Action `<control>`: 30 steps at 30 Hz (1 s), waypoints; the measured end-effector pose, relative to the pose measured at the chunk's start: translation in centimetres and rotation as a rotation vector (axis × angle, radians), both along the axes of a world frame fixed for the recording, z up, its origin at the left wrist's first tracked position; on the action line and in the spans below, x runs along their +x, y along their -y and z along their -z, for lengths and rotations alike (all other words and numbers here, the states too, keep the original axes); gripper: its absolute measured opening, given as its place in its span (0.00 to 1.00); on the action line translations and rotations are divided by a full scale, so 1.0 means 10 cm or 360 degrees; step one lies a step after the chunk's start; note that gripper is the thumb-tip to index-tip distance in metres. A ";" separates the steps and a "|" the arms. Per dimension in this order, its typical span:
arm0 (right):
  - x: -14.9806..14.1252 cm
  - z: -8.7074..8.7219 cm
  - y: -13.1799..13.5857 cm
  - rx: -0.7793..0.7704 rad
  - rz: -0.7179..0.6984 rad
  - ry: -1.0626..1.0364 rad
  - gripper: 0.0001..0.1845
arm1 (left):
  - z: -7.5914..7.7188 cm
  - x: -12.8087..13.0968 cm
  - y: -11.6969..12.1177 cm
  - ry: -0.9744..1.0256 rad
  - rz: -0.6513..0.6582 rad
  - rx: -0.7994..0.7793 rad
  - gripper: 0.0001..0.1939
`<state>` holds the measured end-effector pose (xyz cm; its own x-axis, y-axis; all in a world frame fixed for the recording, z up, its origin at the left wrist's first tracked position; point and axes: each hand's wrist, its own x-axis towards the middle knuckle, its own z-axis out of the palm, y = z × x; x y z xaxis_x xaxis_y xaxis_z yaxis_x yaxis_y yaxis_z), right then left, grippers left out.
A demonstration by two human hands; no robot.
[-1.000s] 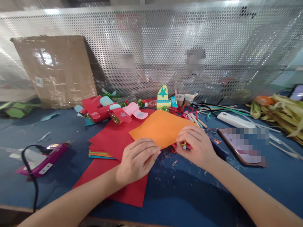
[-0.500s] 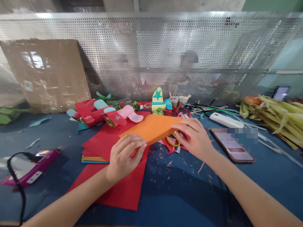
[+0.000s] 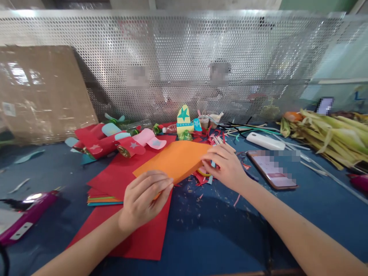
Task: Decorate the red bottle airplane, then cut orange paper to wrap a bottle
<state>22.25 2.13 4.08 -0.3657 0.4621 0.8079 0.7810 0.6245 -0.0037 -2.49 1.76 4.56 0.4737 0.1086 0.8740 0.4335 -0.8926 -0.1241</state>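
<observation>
An orange sheet of paper [image 3: 175, 158] is held up between my two hands, its near edge bent downward. My left hand [image 3: 145, 197] pinches the near left corner between thumb and fingers. At the right end, the fingers of my right hand [image 3: 224, 165] are closed on the sheet's edge. Beneath the orange paper lie red sheets [image 3: 143, 245] and a stack of coloured paper [image 3: 105, 200], partly covered by the orange paper and my left hand. A yellow ring-shaped handle behind the sheet is mostly hidden.
Red paper-wrapped bottle crafts [image 3: 97, 147] and a yellow rocket-shaped piece [image 3: 184, 119] stand behind. On the right are a phone [image 3: 273, 170], a white device [image 3: 265, 141] and dried husks [image 3: 330, 134]. A purple power strip [image 3: 31, 214] lies left. Perforated metal [image 3: 178, 57] rises at the back.
The whole view has shifted, so most things appear farther left. Both hands still hold the orange sheet, which looks slightly flatter on its top face.
</observation>
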 end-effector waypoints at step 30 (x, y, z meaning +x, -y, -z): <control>-0.07 0.05 0.05 0.0094 -0.0062 0.0168 0.05 | 0.02 0.00 0.09 -0.0139 0.0124 -0.0009 0.08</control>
<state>21.52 1.66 3.59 -0.4669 0.3985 0.7894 0.7502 0.6511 0.1151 -2.47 0.88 4.37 0.5551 0.0731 0.8286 0.3506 -0.9239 -0.1533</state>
